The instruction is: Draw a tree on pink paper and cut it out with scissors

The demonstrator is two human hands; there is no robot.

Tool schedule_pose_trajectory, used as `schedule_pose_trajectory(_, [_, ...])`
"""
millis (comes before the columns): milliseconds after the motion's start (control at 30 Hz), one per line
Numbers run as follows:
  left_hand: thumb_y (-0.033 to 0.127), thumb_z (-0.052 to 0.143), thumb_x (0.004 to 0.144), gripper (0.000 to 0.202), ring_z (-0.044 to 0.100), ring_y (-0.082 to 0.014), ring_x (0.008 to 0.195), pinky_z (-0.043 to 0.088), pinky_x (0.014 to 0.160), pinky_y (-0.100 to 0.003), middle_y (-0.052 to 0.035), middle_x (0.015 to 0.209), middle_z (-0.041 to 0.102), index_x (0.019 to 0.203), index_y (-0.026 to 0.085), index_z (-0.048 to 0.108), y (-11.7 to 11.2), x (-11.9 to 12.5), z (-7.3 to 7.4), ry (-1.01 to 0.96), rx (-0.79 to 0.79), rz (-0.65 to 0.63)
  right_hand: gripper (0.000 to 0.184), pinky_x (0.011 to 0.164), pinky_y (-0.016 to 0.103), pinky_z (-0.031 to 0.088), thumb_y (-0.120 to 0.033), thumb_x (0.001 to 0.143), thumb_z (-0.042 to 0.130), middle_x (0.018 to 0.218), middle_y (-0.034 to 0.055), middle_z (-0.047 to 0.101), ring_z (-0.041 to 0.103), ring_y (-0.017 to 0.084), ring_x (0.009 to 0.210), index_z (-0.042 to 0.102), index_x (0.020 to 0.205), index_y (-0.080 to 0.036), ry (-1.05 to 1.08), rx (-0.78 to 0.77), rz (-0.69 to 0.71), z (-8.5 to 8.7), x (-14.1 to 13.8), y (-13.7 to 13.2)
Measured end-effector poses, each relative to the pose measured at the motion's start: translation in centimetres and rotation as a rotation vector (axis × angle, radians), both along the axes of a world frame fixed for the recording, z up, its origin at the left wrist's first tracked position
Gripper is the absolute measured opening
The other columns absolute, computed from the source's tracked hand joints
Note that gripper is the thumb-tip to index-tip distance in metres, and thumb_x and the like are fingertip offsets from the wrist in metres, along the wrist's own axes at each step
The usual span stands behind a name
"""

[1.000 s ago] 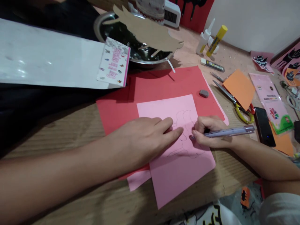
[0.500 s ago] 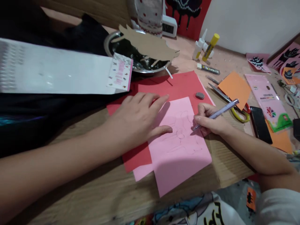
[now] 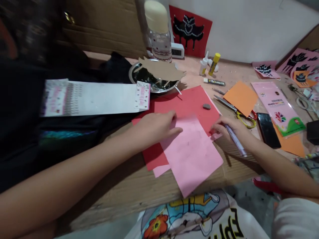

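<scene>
A sheet of pink paper (image 3: 191, 156) with faint, smeared marks lies over the red paper (image 3: 184, 103), its near corner hanging over the table's front edge. On its upper left side rests my left hand (image 3: 159, 124), thumb apart from the other fingers and pointing across the sheet. The far edge of the pink sheet is blurred. My right hand (image 3: 230, 129) is to the right of the sheet, fingers bent. It holds a light purple pen (image 3: 235, 141), whose lower end points toward me. A grey eraser (image 3: 206, 106) sits on the red paper.
Scissors (image 3: 230, 105), orange paper (image 3: 241, 96), a black phone (image 3: 268, 130) and a pink packet (image 3: 276, 106) lie at right. Behind are a glue stick (image 3: 214, 63), a metal bowl (image 3: 132, 74) with a brown cutout, and a bottle (image 3: 159, 41). A white strip (image 3: 104, 98) lies at left.
My right hand has drawn back from the drawing, and the pen has swung round in its fingers. My left hand's fingers have drawn in from their spread. The camera view has shifted.
</scene>
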State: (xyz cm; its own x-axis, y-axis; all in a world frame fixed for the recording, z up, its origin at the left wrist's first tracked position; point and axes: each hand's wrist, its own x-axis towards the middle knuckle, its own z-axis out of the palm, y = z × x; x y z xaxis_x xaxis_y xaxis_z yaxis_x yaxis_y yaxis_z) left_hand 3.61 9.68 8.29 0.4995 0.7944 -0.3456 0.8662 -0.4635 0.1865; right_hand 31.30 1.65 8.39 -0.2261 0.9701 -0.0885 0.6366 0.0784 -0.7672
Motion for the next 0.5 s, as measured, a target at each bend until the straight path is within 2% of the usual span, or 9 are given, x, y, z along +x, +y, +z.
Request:
schedule_pose_trajectory(100, [0.044, 0.045, 0.101, 0.037, 0.074, -0.0301, 0.084, 0.042, 0.065, -0.034, -0.0136, 0.096, 0.081, 0.101, 0.018, 0.071, 0.0, -0.5, 0.3, -0.027, -0.024, 0.033, 0.022, 0.066, 0.032, 0.051, -0.042, 0.095, 0.072, 0.091, 0.0040, 0.075, 0.069, 0.021, 0.077, 0.059, 0.091, -0.025, -0.070, 0.036, -0.069, 0.0, 0.5, -1.3])
schedule_pose_trajectory(233, [0.042, 0.038, 0.100, 0.035, 0.069, -0.0216, 0.070, 0.038, 0.060, -0.030, -0.0058, 0.078, 0.075, 0.087, 0.022, 0.063, -1.4, -2.4, 0.5, -0.090, -0.053, 0.091, 0.027, 0.068, 0.034, 0.048, -0.038, 0.089, 0.076, 0.093, 0.0040, 0.071, 0.064, 0.022, 0.080, 0.052, 0.091, -0.026, -0.064, 0.047, -0.098, -0.4, 0.5, -1.8])
schedule_pose_trajectory(400, [0.049, 0.037, 0.098, 0.036, 0.061, -0.0187, 0.060, 0.038, 0.060, -0.029, 0.0005, 0.062, 0.062, 0.077, 0.024, 0.052, -4.2, -5.5, -0.8, -0.335, -0.210, 0.184, 0.023, 0.069, 0.034, 0.042, -0.033, 0.090, 0.068, 0.085, -0.0007, 0.060, 0.053, 0.019, 0.072, 0.046, 0.087, -0.027, -0.031, 0.061, -0.153, -0.8, 0.6, -0.5])
schedule_pose_trajectory(500, [0.047, 0.040, 0.098, 0.036, 0.059, -0.0186, 0.057, 0.037, 0.061, -0.031, 0.0004, 0.060, 0.060, 0.074, 0.024, 0.053, -5.1, -6.4, -1.6, -0.360, -0.244, 0.171, 0.025, 0.064, 0.033, 0.038, -0.032, 0.089, 0.070, 0.080, -0.0036, 0.056, 0.046, 0.016, 0.066, 0.045, 0.086, -0.027, -0.009, 0.066, -0.183, -1.1, 0.1, 1.1])
